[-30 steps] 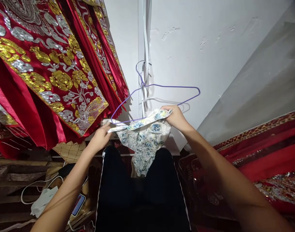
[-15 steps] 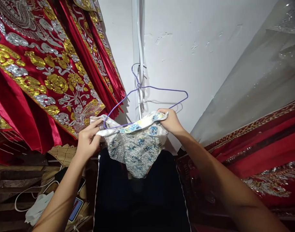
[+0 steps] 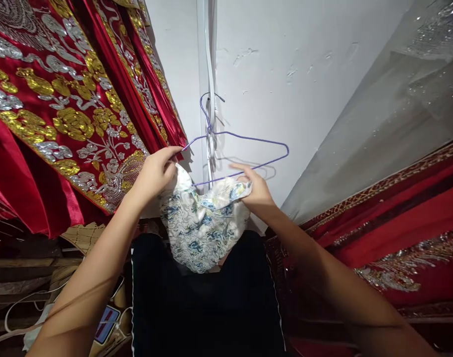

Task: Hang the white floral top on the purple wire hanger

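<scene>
Left hand (image 3: 155, 171) has risen from the cloth's corner to the purple wire hanger (image 3: 249, 141), grip pinched on its left arm beside the red embroidered drapes (image 3: 63, 109). The floral cloth (image 3: 200, 223) has bunched, draped over the lower wire. Right hand (image 3: 254, 188) clamps its right edge; bare wall (image 3: 304, 74) beyond gives room.

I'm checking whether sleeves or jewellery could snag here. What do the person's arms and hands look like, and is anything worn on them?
Both forearms are bare up to the picture's edge: no sleeves show. The left hand and right hand wear no gloves, and no rings, watch or bracelets show on the sides in view. No markings or cables show on either arm.
</scene>
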`<state>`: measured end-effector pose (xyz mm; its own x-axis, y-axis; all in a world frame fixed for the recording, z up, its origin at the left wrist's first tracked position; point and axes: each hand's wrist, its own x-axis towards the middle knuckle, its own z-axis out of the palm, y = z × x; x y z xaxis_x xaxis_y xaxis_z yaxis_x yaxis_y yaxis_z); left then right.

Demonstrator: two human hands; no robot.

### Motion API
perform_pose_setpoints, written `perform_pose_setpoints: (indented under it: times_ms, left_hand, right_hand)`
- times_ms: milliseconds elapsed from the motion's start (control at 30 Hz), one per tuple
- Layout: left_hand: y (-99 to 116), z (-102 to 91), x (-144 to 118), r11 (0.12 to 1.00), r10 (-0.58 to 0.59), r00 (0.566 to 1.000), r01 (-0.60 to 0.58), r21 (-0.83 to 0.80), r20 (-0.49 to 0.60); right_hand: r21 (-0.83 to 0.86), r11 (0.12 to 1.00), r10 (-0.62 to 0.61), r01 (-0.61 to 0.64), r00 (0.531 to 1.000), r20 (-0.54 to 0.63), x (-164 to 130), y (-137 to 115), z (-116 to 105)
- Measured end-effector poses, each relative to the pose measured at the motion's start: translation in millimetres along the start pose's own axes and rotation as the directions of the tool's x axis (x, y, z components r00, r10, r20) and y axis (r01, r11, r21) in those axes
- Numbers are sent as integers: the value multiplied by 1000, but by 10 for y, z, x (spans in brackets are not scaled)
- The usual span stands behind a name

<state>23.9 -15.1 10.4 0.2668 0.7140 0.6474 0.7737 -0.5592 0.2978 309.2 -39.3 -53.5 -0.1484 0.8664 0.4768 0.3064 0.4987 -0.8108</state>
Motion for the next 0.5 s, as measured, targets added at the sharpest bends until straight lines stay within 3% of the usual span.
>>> perform_pose_setpoints:
  times_ms: [67, 133, 200, 333, 433, 500]
  left_hand:
    - [-87, 47, 5, 999, -7, 999, 9, 30, -46]
    - [-142, 66, 10, 999, -3, 996, 8, 47, -89]
    - [-152, 74, 24, 998, 7, 995, -1, 59, -99]
    - [-128, 77, 61, 996, -16, 991, 27, 82, -134]
    - [-200, 38, 66, 995, -59, 966, 79, 69, -252]
    - [-282, 1, 52, 990, -110, 942, 132, 49, -317]
  right_hand:
    - [-43, 999, -40, 33, 982, -186, 58, 72, -195]
    - [-131, 990, -95, 52, 932, -351, 159, 172, -421]
    - [-248, 968, -131, 32, 910, -393, 291, 259, -654]
    - [-322, 943, -28, -79, 949, -315, 518, 272, -1062]
    - [-97, 982, 156, -163, 985, -71, 578, 185, -1231]
    - [99, 976, 183, -193, 978, 101, 578, 159, -1202]
